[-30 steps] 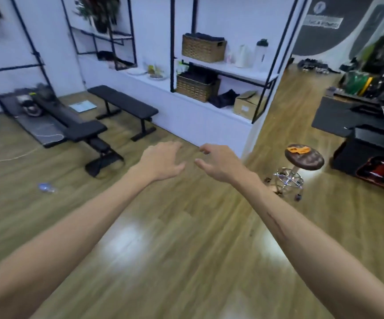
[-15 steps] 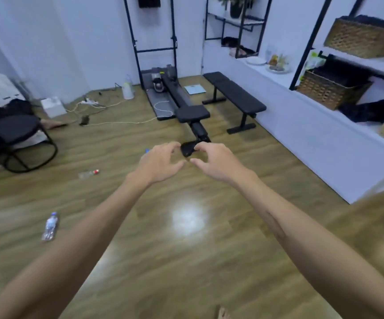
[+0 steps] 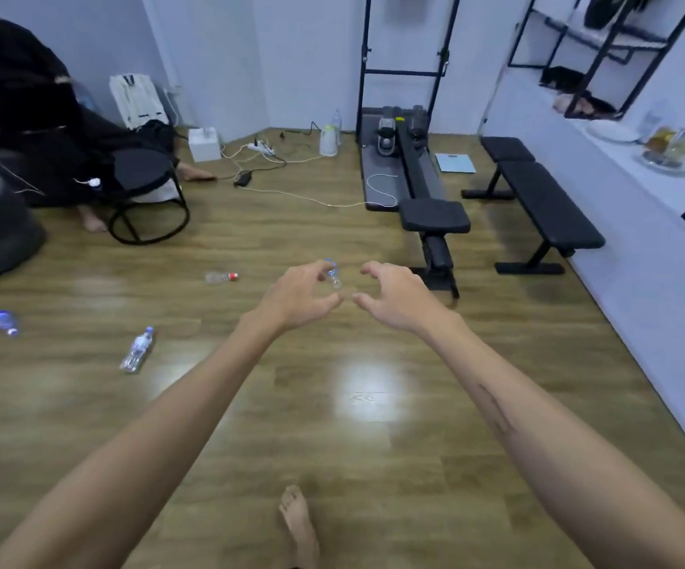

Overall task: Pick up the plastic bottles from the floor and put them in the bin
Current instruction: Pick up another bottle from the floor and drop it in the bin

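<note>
Both hands reach out empty over the floor (image 3: 373,445), left hand (image 3: 297,299) and right hand (image 3: 394,297) nearly touching, fingers loosely curled. Four plastic bottles lie scattered: one (image 3: 332,274) just beyond the left fingers, a red-capped one (image 3: 221,277) (farther left), two more (image 3: 137,350) (image 3: 5,322) nearer left.

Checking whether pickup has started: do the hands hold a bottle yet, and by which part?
Nothing is held. The left hand and right hand hang loosely curled above the floor; the bottles lie untouched.

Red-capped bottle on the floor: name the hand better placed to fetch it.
Left. The red-capped bottle lies left of the left hand; the right hand would have to cross over. Both hands are free.
</note>
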